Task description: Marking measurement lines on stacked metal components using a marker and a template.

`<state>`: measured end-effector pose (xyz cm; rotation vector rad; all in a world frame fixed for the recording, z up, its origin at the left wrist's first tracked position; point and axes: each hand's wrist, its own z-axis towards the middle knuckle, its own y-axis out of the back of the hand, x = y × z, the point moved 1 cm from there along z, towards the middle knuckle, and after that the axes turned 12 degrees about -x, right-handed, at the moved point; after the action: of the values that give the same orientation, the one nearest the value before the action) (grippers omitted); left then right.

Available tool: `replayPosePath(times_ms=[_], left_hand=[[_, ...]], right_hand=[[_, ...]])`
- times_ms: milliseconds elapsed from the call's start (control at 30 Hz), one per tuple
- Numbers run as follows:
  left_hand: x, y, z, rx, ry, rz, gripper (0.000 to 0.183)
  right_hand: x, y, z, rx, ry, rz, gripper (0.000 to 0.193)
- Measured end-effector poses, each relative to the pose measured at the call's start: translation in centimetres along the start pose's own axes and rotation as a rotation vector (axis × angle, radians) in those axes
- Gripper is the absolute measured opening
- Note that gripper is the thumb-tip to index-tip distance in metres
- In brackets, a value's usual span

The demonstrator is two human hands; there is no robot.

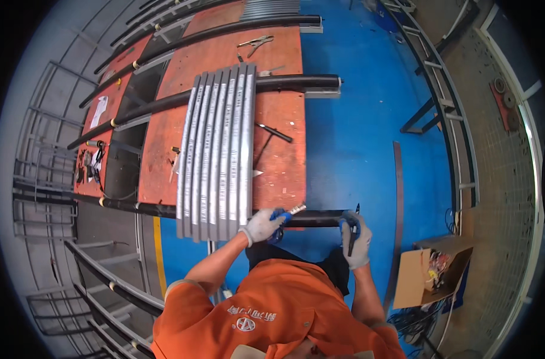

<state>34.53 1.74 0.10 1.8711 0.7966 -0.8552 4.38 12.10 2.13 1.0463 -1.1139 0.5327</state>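
Observation:
My left hand (pixel 264 225), in a grey and blue work glove, is closed around a short pale strip with dark marks (pixel 297 209); its exact kind is unclear. The hand is beside the lower ends of several grey metal bars (pixel 217 149) lying side by side on the red bench top (pixel 278 173). At the right end of a black padded rail (pixel 314 219), my gloved right hand (pixel 356 240) grips a slim black pen-like tool (pixel 358 209), pointed end up. A black-handled hammer (pixel 275 133) lies on the bench right of the bars.
Locking pliers (pixel 257 43) lie farther up the bench. More black padded rails (pixel 296 82) cross it and jut out on the right. An open cardboard box (pixel 413 275) stands at lower right above tangled cables (pixel 413 323). A metal frame (pixel 449 107) runs along the blue floor's right side.

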Motion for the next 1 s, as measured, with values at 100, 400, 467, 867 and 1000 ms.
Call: replayPosePath(times_ms=[100,400,467,867,1000], left_hand=[[-4.0,-9.4,-1.2,0.103,0.079,-0.038,0.025],[-9.0,-15.7,-1.8,-0.328,0.350,-0.430,0.026],[-8.2,-15.6,-1.0,-0.493,0.415,-0.487,0.023],[-3.3,-5.6,10.5,-1.009,0.359,-0.685,0.029],[-1.3,1.6,10.3,-1.178,0.414,-0.514,0.034]], right_hand=[[-3.4,7.3,2.5,0.060,0.061,0.073,0.026],[-5.8,13.1,15.5,0.316,0.115,0.150,0.025],[-5.7,12.0,18.1,0.406,0.273,0.075,0.027],[-3.3,6.6,31.0,0.654,0.679,-0.071,0.046],[-1.6,-0.2,35.9,0.777,0.839,-0.076,0.054]])
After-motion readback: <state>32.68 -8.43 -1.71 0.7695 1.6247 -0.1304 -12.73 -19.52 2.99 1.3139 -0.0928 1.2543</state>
